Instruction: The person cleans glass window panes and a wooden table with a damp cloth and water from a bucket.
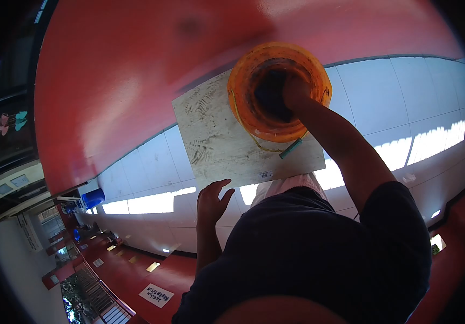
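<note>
Gripping inside the orange bucket (279,92), the right hand (295,90) is reaching down through its open mouth; the fingers are lost in the dark interior, so how tightly the grip is closing, or on what, cannot be told. The bucket is standing on a pale, grey-streaked tile (232,137), near that tile's far right corner, with its mouth facing the camera. A yellowish wire handle is hanging off the bucket's near rim, ending in a small teal handle grip (290,148) that is lying on the tile. The left hand (213,202) is hovering open, fingers spread and curled slightly, holding nothing, just at the tile's near edge and well apart from the bucket. So the bucket is lying ahead and to the right of the left hand, with the right hand already in it and the nearer by far. The tile is resting partly on white floor tiling (416,102) and partly against a broad red surface (129,81). A dark sleeve (389,216) is covering the right upper arm.
</note>
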Available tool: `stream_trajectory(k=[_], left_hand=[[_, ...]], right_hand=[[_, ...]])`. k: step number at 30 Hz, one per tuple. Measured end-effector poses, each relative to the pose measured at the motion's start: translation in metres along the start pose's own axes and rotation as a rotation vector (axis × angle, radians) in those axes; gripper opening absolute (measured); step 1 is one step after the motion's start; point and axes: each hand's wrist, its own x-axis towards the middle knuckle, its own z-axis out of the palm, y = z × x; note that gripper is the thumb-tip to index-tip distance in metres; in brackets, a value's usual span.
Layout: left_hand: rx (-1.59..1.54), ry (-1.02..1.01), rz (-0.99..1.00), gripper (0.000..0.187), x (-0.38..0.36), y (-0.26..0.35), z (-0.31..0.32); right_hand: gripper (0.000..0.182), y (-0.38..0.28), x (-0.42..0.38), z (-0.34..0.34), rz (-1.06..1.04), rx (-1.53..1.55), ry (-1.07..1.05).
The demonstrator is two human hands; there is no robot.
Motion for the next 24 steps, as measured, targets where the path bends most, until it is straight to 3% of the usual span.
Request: stream_trajectory(k=[6, 12, 15, 18, 21, 24], left_hand=[[0.059, -0.030, 0.039, 0.032, 0.004, -0.011, 0.002], [0.000, -0.012, -0.046, 0.031, -0.012, -0.023, 0.009], [-0.051, -0.016, -0.049, 0.031, -0.014, -0.020, 0.010], [-0.103, -0.066, -0.038, 0.032, -0.006, -0.007, 0.005], [-0.151, -0.101, 0.037, 0.036, 0.012, 0.011, -0.005], [-0.252, -0.137, 0.077, 0.057, 0.043, 0.032, -0.020]], right_hand=[[0.038, 0.006, -0.002, -0.014, -0.139, 0.050, -0.111], [0.038, 0.000, 0.005, -0.019, 0.018, 0.269, -0.113], [0.033, -0.004, 0.003, -0.040, -0.118, 0.074, -0.158], [0.026, -0.005, -0.012, -0.048, -0.261, 0.218, 0.039], [0.019, -0.003, -0.029, -0.070, -0.415, 0.361, 0.096], [0.016, -0.001, -0.045, -0.095, -0.499, 0.636, -0.059]])
